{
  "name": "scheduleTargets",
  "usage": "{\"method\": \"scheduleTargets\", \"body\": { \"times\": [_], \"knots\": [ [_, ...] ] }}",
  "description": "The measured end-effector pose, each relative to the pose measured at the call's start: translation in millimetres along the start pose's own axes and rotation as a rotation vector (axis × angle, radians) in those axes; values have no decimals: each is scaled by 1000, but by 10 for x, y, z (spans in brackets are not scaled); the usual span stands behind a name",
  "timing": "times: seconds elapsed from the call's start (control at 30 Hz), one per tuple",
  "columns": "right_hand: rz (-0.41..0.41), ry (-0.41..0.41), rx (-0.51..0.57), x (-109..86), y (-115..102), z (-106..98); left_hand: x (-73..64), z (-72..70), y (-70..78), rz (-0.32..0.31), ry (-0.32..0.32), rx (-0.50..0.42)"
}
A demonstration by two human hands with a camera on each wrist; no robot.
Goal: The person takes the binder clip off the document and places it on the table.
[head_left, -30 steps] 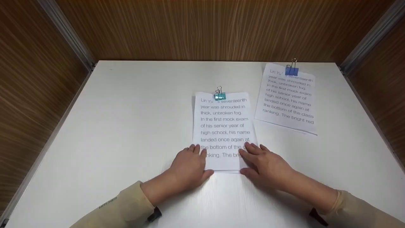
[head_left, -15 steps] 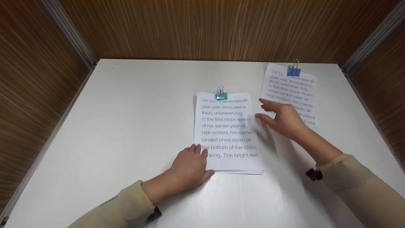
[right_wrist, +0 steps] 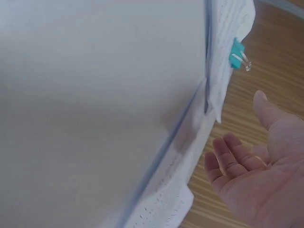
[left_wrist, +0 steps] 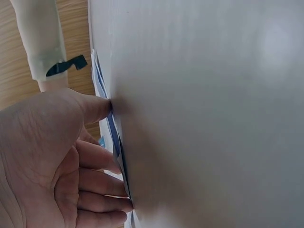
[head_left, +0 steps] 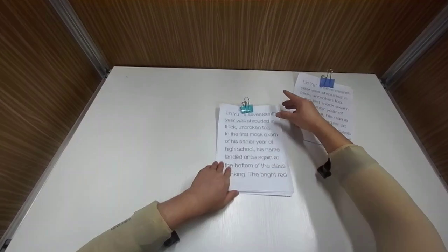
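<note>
A stack of printed paper sheets (head_left: pixel 253 148) lies mid-table with a teal binder clip (head_left: pixel 246 109) on its top edge. My left hand (head_left: pixel 211 185) rests at the stack's lower left corner, fingertips on the left margin and thumb at the bottom edge. In the left wrist view the thumb and fingers lie along the paper edges. My right hand (head_left: pixel 302 110) hovers by the stack's upper right corner with nothing in it, index finger extended and thumb tip near the corner. The right wrist view shows its fingers (right_wrist: pixel 232 156) apart from the teal clip and the paper.
A second printed stack (head_left: pixel 336 101) lies at the back right, held by a blue binder clip (head_left: pixel 327 82) and partly covered by my right hand. Wood-grain panels (head_left: pixel 224 35) wall the white table (head_left: pixel 147 122) at the back and both sides.
My right hand has left the stack's lower right corner and travelled up along its right side to the upper corner. My left hand has stayed on the lower left corner.
</note>
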State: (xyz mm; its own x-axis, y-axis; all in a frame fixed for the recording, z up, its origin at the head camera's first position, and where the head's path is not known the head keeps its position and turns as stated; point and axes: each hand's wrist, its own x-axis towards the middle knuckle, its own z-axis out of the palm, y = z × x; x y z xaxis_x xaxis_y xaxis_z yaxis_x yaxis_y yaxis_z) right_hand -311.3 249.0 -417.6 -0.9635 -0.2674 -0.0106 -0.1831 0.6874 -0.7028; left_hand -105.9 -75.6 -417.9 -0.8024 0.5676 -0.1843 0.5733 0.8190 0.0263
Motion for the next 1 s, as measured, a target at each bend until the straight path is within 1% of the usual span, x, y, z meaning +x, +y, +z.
{"method": "scheduleTargets", "body": {
  "times": [0.17,0.33,0.43,0.57,0.83,0.93,1.0],
  "knots": [
    [51,-53,-7,77,69,33,10,3,9,2,-4,-10],
    [92,-106,-22,121,85,48,17,11,8,-7,-14,-16],
    [88,-130,-48,139,73,71,18,18,3,-9,-12,-18],
    [77,-158,-57,134,25,97,18,20,1,-7,-13,-15],
    [60,-215,-18,100,-135,129,17,6,1,-5,-22,-9],
    [38,-219,35,74,-163,134,14,4,2,-8,-26,-13],
    [29,-205,97,59,-170,137,15,1,2,-11,-26,-17]
  ]
}}
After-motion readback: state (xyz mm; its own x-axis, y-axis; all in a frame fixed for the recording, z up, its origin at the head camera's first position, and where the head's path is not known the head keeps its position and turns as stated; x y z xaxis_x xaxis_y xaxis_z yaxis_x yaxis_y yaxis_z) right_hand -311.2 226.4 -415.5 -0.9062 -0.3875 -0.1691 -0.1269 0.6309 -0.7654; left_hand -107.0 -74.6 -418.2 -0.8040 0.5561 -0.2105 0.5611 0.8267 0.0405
